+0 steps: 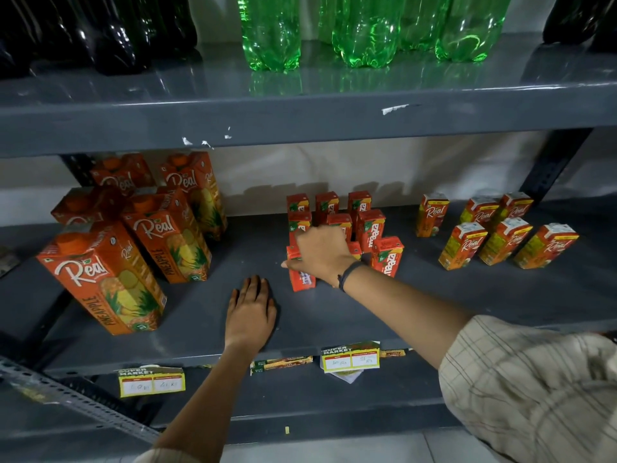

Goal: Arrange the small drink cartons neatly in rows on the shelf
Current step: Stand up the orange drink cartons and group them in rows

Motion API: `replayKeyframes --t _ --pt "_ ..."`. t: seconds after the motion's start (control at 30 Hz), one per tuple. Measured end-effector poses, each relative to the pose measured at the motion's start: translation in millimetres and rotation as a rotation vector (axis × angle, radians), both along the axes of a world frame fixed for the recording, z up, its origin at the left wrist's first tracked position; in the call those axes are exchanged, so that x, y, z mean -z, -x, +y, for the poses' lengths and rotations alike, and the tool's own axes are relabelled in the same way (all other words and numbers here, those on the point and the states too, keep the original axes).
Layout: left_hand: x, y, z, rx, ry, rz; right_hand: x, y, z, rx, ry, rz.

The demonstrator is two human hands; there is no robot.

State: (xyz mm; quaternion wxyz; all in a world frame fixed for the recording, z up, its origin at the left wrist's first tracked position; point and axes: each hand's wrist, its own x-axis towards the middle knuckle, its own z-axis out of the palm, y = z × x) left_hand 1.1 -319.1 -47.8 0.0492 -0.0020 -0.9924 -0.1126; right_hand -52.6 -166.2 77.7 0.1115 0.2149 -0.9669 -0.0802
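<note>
Several small red drink cartons (370, 228) stand in rough rows at the middle of the grey shelf (467, 295). My right hand (320, 252) reaches over the front of the group and grips the front-left small carton (302, 279), which stands upright at the near corner. Another front carton (387, 257) stands to the right of my wrist. The hand hides part of the middle cartons. My left hand (251, 312) lies flat, palm down, on the bare shelf just left of the group, holding nothing.
Several tall pineapple juice cartons (110, 279) stand on the left of the shelf. Several small Real cartons (494, 235) stand on the right. Green bottles (364, 28) and dark bottles (100, 31) fill the shelf above. Price tags (350, 357) hang on the front edge.
</note>
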Motion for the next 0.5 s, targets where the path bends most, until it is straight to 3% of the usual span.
replayKeyframes --t 0.23,0.3,0.4,0.5 --pt "1.6 1.2 -0.5 -0.005 0.002 0.0 -21.6 11.3 1.3 -0.157 -0.001 -0.445" --pt "2.5 1.9 -0.7 -0.006 0.002 0.006 -24.0 11.9 1.9 -0.104 0.01 -0.434" --pt "3.8 2.3 -0.8 -0.006 0.002 0.012 -21.1 7.7 -2.3 0.022 0.035 -0.243" --pt "5.2 3.6 -2.0 -0.001 0.002 0.011 -17.6 11.9 -6.7 -0.038 0.016 -0.257"
